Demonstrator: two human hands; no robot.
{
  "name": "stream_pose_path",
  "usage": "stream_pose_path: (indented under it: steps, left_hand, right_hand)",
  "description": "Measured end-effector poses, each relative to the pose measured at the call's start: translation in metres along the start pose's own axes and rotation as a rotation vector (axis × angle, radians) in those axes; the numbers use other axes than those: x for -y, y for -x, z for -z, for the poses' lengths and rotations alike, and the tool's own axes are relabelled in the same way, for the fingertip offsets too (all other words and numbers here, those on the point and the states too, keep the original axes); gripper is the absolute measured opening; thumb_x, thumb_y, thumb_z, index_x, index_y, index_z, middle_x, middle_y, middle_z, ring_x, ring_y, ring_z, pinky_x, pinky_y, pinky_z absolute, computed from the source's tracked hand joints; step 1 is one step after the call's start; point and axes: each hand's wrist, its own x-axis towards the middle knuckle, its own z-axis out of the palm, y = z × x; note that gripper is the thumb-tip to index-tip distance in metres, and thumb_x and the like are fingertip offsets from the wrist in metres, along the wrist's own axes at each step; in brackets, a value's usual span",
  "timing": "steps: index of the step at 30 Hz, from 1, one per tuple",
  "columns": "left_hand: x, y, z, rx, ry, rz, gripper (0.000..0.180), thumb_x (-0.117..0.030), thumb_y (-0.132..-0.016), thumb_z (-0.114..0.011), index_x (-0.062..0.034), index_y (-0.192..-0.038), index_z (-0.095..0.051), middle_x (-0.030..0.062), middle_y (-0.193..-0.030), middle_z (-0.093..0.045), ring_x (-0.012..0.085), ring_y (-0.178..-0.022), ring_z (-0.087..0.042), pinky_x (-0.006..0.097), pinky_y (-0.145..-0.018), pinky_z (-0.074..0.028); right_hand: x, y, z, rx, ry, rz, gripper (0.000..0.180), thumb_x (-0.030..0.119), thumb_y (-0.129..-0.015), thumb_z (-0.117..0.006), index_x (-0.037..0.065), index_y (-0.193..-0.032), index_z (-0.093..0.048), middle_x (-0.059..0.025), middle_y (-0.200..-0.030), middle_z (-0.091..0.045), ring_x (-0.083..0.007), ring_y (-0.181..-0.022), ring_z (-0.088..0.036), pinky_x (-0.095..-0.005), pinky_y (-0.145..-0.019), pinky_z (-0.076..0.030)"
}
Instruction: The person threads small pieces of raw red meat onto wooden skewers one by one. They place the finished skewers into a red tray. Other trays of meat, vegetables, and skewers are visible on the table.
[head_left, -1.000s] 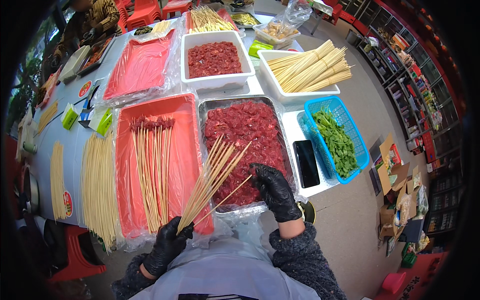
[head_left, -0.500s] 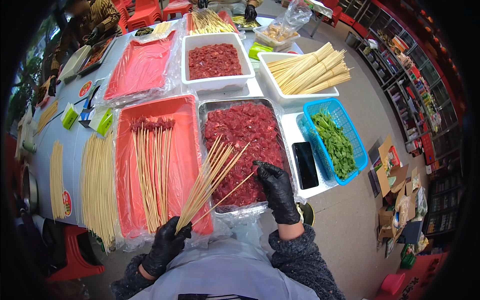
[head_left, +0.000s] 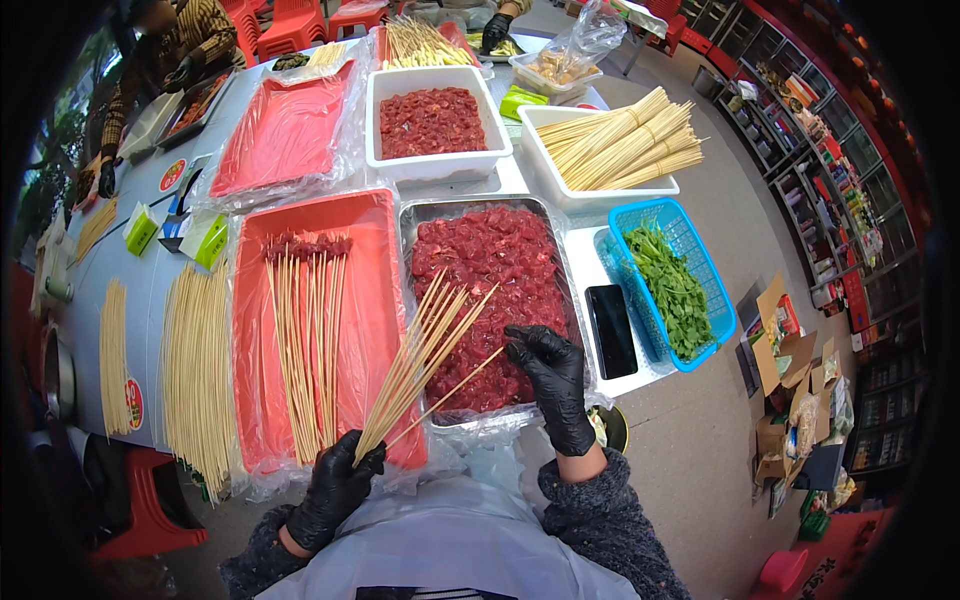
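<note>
- My left hand [head_left: 335,487] is closed round a fan of bamboo skewers [head_left: 425,352], tips angled over the meat tray [head_left: 480,212] so one is always ready.
- My right hand [head_left: 552,380] rests on the raw meat [head_left: 490,280], fingers curled, probably pinching a piece.
- Finished skewers [head_left: 305,330] lie in the red tray [head_left: 375,300] beside it.

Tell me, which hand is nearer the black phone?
Right. The right hand rests in the meat tray just left of the black phone; the left hand grips bamboo skewers far left.
</note>
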Motion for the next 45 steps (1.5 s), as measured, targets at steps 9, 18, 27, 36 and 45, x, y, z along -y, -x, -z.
stream_pose_path:
  steps: [9, 18, 27, 36, 45]
  left_hand:
    - [0.009, -0.001, -0.01, -0.032, -0.006, -0.012, 0.008, -0.006, -0.086, -0.058, -0.0037, -0.094, -0.057, 0.0001, -0.067, -0.057, 0.0048, -0.051, -0.046, 0.021, -0.044, -0.036]
    - [0.014, -0.004, -0.016, -0.034, -0.085, -0.134, 0.007, -0.006, -0.085, -0.058, -0.0034, -0.092, -0.058, -0.0003, -0.067, -0.056, 0.0059, -0.054, -0.049, 0.023, -0.047, -0.04]
    - [-0.002, -0.008, -0.02, 0.026, 0.045, 0.023, 0.012, -0.01, -0.088, -0.056, -0.0022, -0.097, -0.057, 0.0031, -0.074, -0.058, 0.01, -0.055, -0.054, 0.024, -0.048, -0.044]
    - [-0.01, -0.011, -0.01, 0.116, 0.294, 0.236, 0.014, -0.005, -0.088, -0.054, 0.0024, -0.1, -0.055, 0.0085, -0.087, -0.059, 0.0124, -0.06, -0.058, 0.025, -0.052, -0.047]
    - [0.001, -0.011, -0.012, 0.07, 0.26, 0.089, 0.013, -0.002, -0.088, -0.05, 0.0027, -0.098, -0.058, 0.0099, -0.083, -0.061, 0.0151, -0.061, -0.058, 0.026, -0.051, -0.048]
  right_hand:
    - [-0.001, 0.001, -0.002, -0.083, -0.195, -0.214, 0.02, 0.001, -0.079, -0.064, -0.004, -0.099, -0.064, -0.0099, -0.096, -0.065, -0.011, -0.078, -0.058, -0.0232, -0.074, -0.047]
    - [0.0, 0.002, -0.002, -0.121, -0.404, -0.396, 0.021, 0.006, -0.083, -0.061, -0.001, -0.103, -0.061, -0.0051, -0.088, -0.063, -0.0094, -0.074, -0.058, -0.02, -0.068, -0.049]
    - [-0.017, 0.004, 0.004, -0.092, -0.472, -0.423, 0.02, 0.007, -0.085, -0.059, -0.004, -0.102, -0.061, -0.0061, -0.084, -0.063, -0.011, -0.073, -0.058, -0.0229, -0.071, -0.049]
    - [0.0, -0.028, 0.026, 0.023, 0.462, -0.08, 0.022, 0.01, -0.078, -0.068, -0.001, -0.097, -0.064, -0.0127, -0.085, -0.066, -0.0155, -0.075, -0.063, -0.0275, -0.067, -0.049]
    - [-0.048, -0.118, 0.054, 0.156, 1.278, 0.437, 0.013, 0.011, -0.07, -0.062, 0.007, -0.082, -0.064, -0.0148, -0.077, -0.059, -0.0354, -0.074, -0.058, -0.0419, -0.066, -0.047]
